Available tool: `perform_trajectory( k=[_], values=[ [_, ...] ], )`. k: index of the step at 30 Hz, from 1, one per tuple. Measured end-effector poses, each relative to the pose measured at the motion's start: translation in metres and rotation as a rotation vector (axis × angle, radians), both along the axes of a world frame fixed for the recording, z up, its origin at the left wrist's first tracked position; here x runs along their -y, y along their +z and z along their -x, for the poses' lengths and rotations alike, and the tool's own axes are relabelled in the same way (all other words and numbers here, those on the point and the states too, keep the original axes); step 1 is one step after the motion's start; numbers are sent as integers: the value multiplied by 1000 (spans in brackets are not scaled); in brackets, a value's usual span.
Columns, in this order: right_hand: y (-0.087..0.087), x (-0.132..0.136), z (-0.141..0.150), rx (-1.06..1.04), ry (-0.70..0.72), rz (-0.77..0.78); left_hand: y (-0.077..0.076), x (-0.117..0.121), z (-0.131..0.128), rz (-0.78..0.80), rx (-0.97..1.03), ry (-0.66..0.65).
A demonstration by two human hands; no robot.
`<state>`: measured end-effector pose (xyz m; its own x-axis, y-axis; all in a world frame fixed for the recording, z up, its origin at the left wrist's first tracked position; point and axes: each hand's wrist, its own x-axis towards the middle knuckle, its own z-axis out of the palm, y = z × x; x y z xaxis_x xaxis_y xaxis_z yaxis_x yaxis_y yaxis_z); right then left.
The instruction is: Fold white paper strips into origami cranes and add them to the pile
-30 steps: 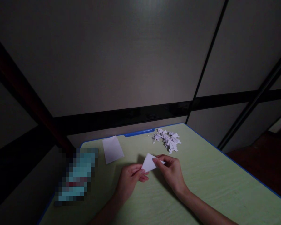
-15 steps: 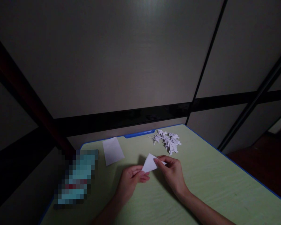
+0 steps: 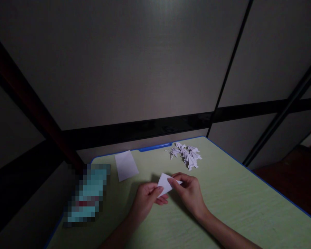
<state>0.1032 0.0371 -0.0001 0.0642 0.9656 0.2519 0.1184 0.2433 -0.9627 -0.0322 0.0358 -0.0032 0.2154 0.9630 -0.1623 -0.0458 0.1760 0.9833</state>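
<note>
Between my hands, above the table, is a small white folded paper (image 3: pixel 165 183) with a pointed right end. My left hand (image 3: pixel 147 196) pinches its left edge, thumb on top and fingers beneath. On the right side, my right hand (image 3: pixel 189 190) grips it near the point, with the thumb across the upper face and the index finger behind. The underside of the paper is hidden from me.
A light green table (image 3: pixel 238 200) with a blue rim stands against a panelled cabinet (image 3: pixel 145 69). Several folded white paper pieces (image 3: pixel 189 155) lie heaped at the back. A flat white sheet (image 3: pixel 126 166) is at back left, near a blurred-out teal object (image 3: pixel 90 193).
My left thumb has come onto the paper's face, and the paper has turned and tilted slightly. My right hand keeps its hold. The whole view has shifted a little.
</note>
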Motion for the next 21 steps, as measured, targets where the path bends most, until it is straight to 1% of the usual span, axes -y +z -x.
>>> perform_trajectory(
  k=[6,10,12,14,16,17,18,20,21],
  values=[
    [0,1,1,3,-11,28,1,3,0,-37,-14,20],
    [3,-1,0,-39,4,63,2,4,-2,-52,-27,56],
    [4,-2,1,-133,11,88,2,4,-2,-58,-35,82],
    [3,0,5,-332,36,130,3,4,-3,-75,-38,111],
    [-1,5,12,-584,123,204,4,6,-5,-110,-32,131],
    [-3,8,16,-669,191,255,4,8,-6,-139,-24,134],
    [-6,12,20,-725,287,306,4,10,-8,-167,-16,131],
    [-11,18,27,-734,482,381,5,14,-10,-246,-6,120],
    [-13,21,30,-717,509,379,5,16,-12,-254,-4,122]
  ],
)
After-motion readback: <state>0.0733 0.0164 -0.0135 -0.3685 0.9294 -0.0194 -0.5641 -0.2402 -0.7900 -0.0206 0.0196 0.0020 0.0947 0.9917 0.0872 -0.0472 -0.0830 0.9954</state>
